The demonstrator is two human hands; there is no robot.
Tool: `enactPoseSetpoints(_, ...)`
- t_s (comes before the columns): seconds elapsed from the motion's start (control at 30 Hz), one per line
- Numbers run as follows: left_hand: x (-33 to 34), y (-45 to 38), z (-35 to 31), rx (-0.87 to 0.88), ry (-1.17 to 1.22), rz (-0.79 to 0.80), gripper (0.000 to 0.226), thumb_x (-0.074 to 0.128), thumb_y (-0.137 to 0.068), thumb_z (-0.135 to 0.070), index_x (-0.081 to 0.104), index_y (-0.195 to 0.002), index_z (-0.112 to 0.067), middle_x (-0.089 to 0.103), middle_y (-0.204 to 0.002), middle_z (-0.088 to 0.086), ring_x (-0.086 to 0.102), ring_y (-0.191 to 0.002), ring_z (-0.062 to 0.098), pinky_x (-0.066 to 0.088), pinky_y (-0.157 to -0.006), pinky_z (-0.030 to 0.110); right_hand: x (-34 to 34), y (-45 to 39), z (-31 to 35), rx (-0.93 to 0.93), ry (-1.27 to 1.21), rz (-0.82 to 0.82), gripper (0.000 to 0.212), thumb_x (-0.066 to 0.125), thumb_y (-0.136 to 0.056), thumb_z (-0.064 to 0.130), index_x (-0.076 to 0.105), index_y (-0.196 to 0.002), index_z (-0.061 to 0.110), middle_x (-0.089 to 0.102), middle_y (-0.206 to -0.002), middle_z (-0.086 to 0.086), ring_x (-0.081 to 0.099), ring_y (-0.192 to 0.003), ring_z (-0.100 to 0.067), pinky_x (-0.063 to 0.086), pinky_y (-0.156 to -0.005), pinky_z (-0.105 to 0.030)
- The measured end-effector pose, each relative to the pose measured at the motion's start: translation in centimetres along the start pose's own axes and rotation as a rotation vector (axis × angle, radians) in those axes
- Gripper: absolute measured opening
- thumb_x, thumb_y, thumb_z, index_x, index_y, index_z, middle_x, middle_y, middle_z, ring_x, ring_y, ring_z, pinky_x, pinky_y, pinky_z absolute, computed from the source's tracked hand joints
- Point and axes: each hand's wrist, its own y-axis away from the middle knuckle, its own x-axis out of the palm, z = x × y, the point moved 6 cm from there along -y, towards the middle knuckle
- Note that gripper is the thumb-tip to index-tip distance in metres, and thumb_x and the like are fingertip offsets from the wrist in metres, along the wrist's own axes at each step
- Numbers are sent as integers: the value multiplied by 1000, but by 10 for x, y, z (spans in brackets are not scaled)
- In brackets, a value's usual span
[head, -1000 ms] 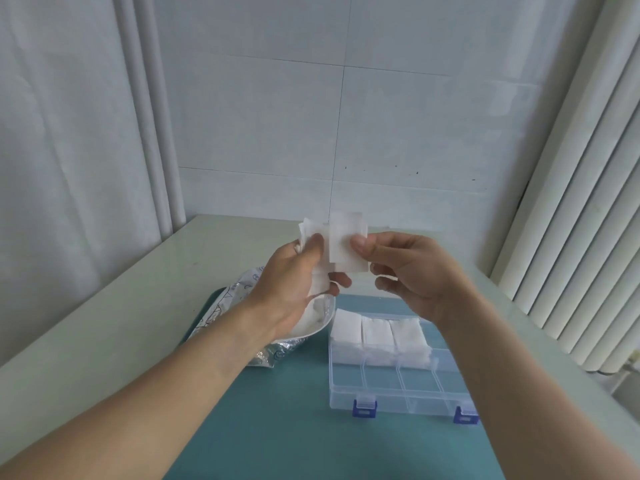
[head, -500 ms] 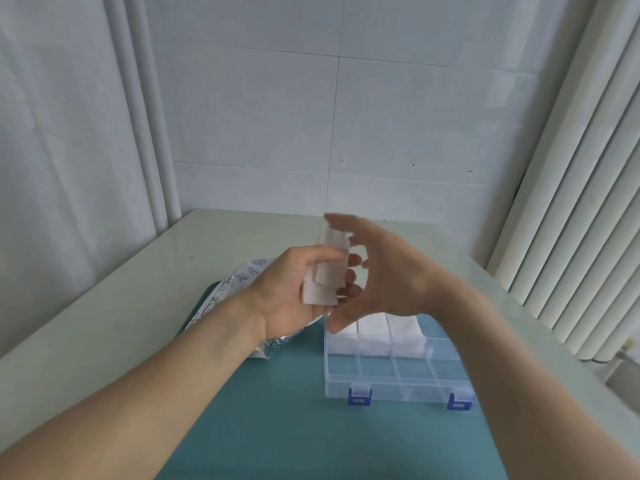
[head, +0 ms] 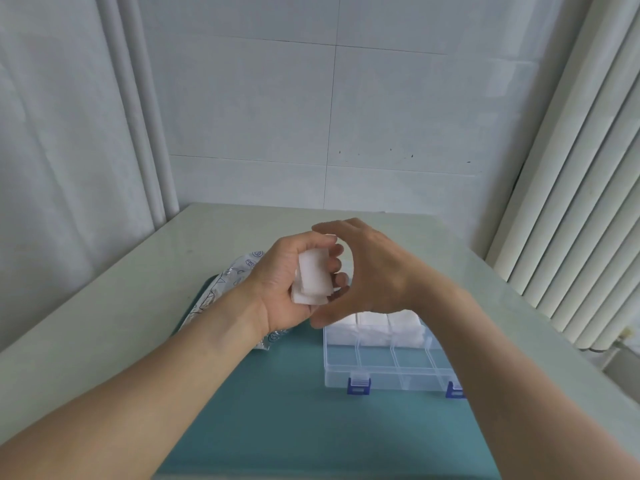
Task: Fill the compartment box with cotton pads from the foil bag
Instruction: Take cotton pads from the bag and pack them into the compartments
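Cotton pads [head: 313, 277] form a small stack gripped in the left hand [head: 287, 282], fingers curled round it, held in the air above the table [head: 138, 271]. Right hand [head: 374, 271] is cupped against the stack's right side, forefinger over its top edge and thumb below it. Compartment box [head: 388, 362] stands lower right on the teal mat [head: 294, 427], its far row packed with pads. Foil bag [head: 228, 289] lies behind the left wrist.
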Motion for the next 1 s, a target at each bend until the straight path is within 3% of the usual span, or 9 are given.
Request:
enactPoseSetpoints(0.1, 0, 0, -2, 22, -49, 15, 25, 71, -71, -10, 61, -95, -12, 61, -82, 6, 63, -68, 20, 50, -67, 30, 2, -1, 4, -18, -122, -28, 79, 100, -50, 33, 63, -119, 22, 57, -116, 9, 63, -97, -8, 58, -82, -30)
enactPoseSetpoints(0.17, 2, 0, -1, 15, -87, 96, 34, 73, -74, -12, 59, -106, -11, 61, -92, 9, 63, -81, 21, 47, -75, 31, 1, -2, 3, -12, -180, -55, 88, 100, -49, 31, 59, -127, 24, 58, -122, 8, 65, -100, -8, 60, -82, -33)
enactPoseSetpoints(0.23, 3, -1, 1, 33, -189, 106, 33, 76, -77, -11, 61, -106, -8, 59, -93, 12, 59, -85, 22, 47, -74, 29, 2, -3, 0, -1, -144, -17, 103, 100, -49, 36, 49, -138, 31, 54, -132, 9, 60, -111, -8, 58, -90, -32)
enactPoseSetpoints(0.33, 1, -3, 0, 107, -239, 48, 24, 77, -75, -4, 62, -94, -7, 60, -82, 11, 62, -70, 19, 53, -60, 26, 2, -1, 0, 30, -11, 11, 83, 99, -47, 42, 63, -120, 23, 57, -126, 8, 60, -107, -13, 55, -90, -35)
enactPoseSetpoints(0.47, 6, 0, 0, 48, -161, 148, 32, 71, -83, -8, 57, -112, -6, 64, -91, 9, 65, -79, 17, 54, -69, 25, -6, -2, 0, 44, -55, -77, 83, 96, -52, 48, 64, -125, 22, 53, -131, 11, 62, -107, -9, 54, -93, -34)
enactPoseSetpoints(0.63, 2, -3, 1, 229, -296, 38, 27, 72, -80, 2, 60, -102, -8, 54, -80, 10, 57, -68, 18, 50, -58, 26, -4, 1, -1, 74, 259, 31, 93, 85, -52, 70, 55, -134, 38, 37, -153, 17, 35, -139, -10, 26, -114, -38)
enactPoseSetpoints(0.8, 11, -2, 3, 144, -254, 172, 27, 64, -87, -7, 62, -114, -8, 61, -107, 14, 62, -97, 22, 51, -79, 32, -5, 1, 6, 21, 164, -63, 78, 92, -52, 57, 64, -122, 34, 47, -143, 16, 45, -127, -9, 36, -109, -41)
enactPoseSetpoints(0.93, 2, -6, 4, 106, -219, 77, 39, 74, -76, -12, 58, -111, -10, 57, -101, 12, 58, -89, 19, 50, -69, 26, 1, 1, 6, 12, 171, -4, 101, 93, -50, 54, 49, -139, 36, 41, -144, 14, 42, -126, -9, 36, -108, -38)
enactPoseSetpoints(1.0, 1, -5, 5, 136, -292, 66, 30, 74, -75, -7, 65, -103, -6, 65, -94, 10, 65, -86, 20, 53, -70, 28, 3, 1, 6, 13, 180, 7, 92, 94, -48, 54, 58, -131, 32, 39, -147, 12, 41, -130, -10, 35, -110, -42)
